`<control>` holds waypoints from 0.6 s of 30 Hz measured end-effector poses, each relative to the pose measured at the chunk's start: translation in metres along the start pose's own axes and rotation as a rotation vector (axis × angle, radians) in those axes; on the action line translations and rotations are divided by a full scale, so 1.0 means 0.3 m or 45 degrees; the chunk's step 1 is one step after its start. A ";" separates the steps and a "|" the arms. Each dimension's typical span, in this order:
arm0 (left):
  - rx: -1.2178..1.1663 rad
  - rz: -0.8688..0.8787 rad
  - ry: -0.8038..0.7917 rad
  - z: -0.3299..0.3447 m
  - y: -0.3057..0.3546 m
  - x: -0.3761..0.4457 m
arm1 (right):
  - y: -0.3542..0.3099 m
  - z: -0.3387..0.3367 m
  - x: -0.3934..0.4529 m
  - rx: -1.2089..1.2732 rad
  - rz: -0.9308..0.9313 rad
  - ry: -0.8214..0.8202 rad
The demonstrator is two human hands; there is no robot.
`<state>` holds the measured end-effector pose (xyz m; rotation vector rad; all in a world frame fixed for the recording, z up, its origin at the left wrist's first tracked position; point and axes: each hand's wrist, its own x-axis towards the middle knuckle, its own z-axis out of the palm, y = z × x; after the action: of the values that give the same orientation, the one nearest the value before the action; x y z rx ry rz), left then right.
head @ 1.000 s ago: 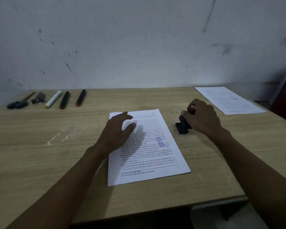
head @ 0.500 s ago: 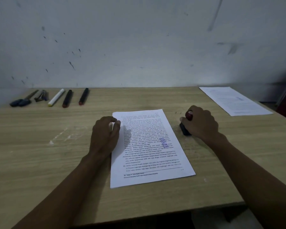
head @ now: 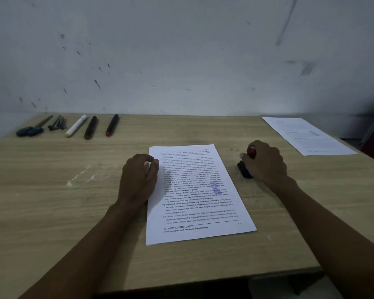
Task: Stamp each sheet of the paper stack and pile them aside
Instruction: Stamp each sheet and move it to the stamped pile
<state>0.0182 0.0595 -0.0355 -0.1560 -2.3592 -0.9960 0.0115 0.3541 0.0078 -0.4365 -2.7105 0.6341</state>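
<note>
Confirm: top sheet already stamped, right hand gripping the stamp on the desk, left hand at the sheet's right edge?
Not quite. In the head view the left hand is at the left edge of the top sheet, not the right. The rest holds: blue stamp mark present, right hand gripping the stamp.

paper stack lies mid-table, stamp just right of it, stamped sheet far right, pens far left.

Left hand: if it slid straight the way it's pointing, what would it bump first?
The left hand points up and right, so it would likely first cross the white printed paper stack whose left edge its fingers already touch.
</note>
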 end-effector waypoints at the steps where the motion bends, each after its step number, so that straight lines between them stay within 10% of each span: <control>1: 0.003 0.000 0.005 0.001 0.000 0.001 | 0.003 0.004 0.001 0.002 0.004 0.011; 18: 0.025 -0.035 -0.017 0.009 -0.010 -0.003 | 0.017 0.057 -0.038 0.303 -0.050 0.089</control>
<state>0.0167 0.0594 -0.0393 -0.1234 -2.3884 -0.9869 0.0166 0.3480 -0.0119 -0.3370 -2.5305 0.9000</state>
